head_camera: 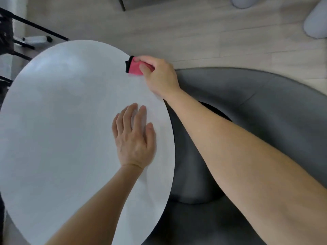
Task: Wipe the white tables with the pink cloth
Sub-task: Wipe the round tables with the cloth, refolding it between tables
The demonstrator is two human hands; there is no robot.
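Two hands on the job here. The right hand (pixel 160 76) has its fingers and thumb curled tight round the pink cloth (pixel 134 68). The cloth is bunched into a small wad with a black edge showing. It's pressed down at the far right rim of the white table (pixel 62 129), poking a little past the edge. The left hand (pixel 135 138) holds nothing: fingers (pixel 127 114) straight and close together, palm flat on the tabletop near the right edge, a bit nearer the person than the cloth. Both forearms are bare. The table's round. Just beside it on the right sits a dark grey rounded chair (pixel 265 106) on a pale wood floor (pixel 194 32). Far left there's a black metal frame (pixel 40 30) with a clear bottle (pixel 36 39) lying by it.
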